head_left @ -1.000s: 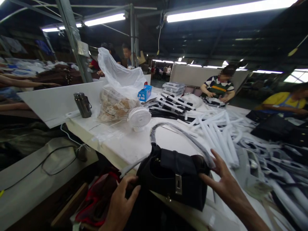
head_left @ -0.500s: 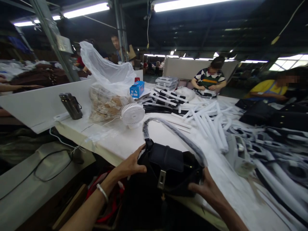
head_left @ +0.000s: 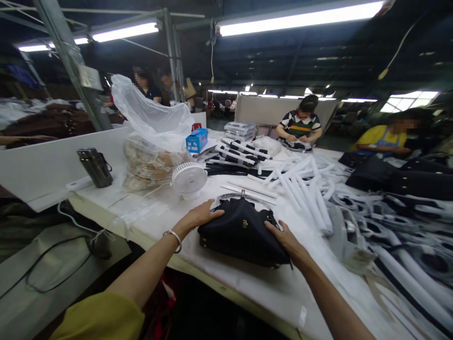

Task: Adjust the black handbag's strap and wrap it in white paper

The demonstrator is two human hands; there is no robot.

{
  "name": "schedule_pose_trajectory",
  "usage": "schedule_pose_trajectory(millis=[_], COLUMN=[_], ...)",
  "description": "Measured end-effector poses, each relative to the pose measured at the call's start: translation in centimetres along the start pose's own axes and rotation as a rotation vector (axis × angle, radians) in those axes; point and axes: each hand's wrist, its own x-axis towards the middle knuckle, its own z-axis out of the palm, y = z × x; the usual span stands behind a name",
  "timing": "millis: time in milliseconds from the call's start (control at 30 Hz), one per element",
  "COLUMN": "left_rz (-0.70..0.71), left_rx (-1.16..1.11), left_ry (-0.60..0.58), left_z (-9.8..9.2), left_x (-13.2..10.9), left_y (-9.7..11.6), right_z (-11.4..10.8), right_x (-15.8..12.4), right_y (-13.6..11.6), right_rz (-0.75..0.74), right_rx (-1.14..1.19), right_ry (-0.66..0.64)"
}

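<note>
A black handbag [head_left: 240, 231] lies on the white worktable [head_left: 155, 215], its side with small gold lettering facing up and its studded base towards me. Part of its handle shows behind it in clear wrap. My left hand [head_left: 204, 213], with a bangle on the wrist, grips the bag's left end, thumb on top and the other fingers partly hidden. At the right end, my right hand [head_left: 285, 238] holds the bag by its side near a metal ring, thumb over the black surface.
A white fan [head_left: 189, 179] stands behind the bag, beside a plastic sack [head_left: 148, 158] and a steel flask [head_left: 95, 167]. White tubes [head_left: 304, 184] and wrapped black straps [head_left: 392, 217] heap up on the right. Co-workers sit across the table.
The handbag has turned over from its clasp side and gone forward, down onto the table. Both hands moved with it. Its wrapped handle, upright before, now lies behind the bag.
</note>
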Motion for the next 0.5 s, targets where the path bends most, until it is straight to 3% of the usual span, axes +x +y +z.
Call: schedule_pose_trajectory(millis=[100,233,367,433,500], left_rz=[0.114,0.372,0.587,0.555,0.519], left_rx=[0.112,0.180,0.401,0.502,0.570], left_ry=[-0.033,-0.133,-0.278,-0.349,-0.382], left_z=[-0.4,0.1,2.1,3.3,4.5], left_x=[0.6,0.5,-0.3,-1.2,-2.5], left_y=[2.1,6.1,7.0,5.8,4.2], right_z=[-0.8,-1.2,0.6,1.9,3.0], right_x=[-0.1,-2.1,-3.7,-3.9,-4.1], right_y=[-1.1,-5.8,-8.9,-8.2,-6.4], right_rz=[0.021,-0.407,-0.798,-0.792,-0.681], right_rx=[-0.079,-0.203,-0.475,-0.650,-0.772], right_ry=[0.062,0.213,0.000,-0.151,-0.293])
